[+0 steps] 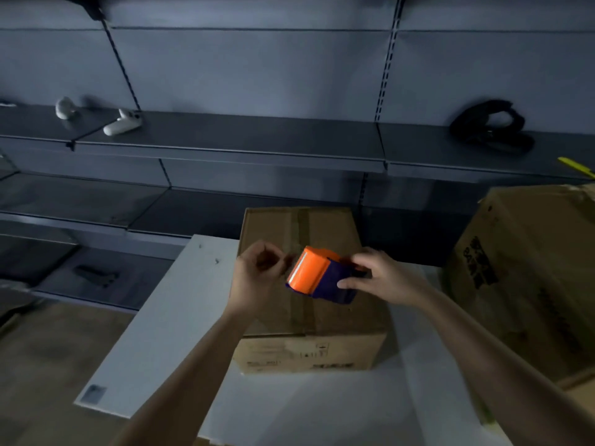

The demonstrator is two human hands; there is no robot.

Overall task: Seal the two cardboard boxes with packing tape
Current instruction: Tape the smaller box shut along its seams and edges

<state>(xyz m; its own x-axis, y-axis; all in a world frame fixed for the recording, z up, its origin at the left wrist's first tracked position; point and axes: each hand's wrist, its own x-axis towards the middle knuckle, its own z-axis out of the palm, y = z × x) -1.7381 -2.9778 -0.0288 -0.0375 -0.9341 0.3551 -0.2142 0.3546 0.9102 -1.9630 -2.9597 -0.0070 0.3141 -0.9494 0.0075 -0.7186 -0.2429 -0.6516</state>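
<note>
Above the closed cardboard box (309, 313) on the white board (167, 333), the right hand (383, 278) grips the dark body of the orange tape dispenser (314, 272). The left hand (257, 275), at the dispenser's 9 o'clock, has fingers curled at the orange end; what they pinch is not discernible. A second box (528, 272) stands apart at 3 o'clock, and grey shelving (225, 136) runs at 12 o'clock.

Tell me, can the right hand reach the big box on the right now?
Probably yes: the big box stands close beside the right hand, nothing between them, though that hand holds the tape dispenser.
</note>
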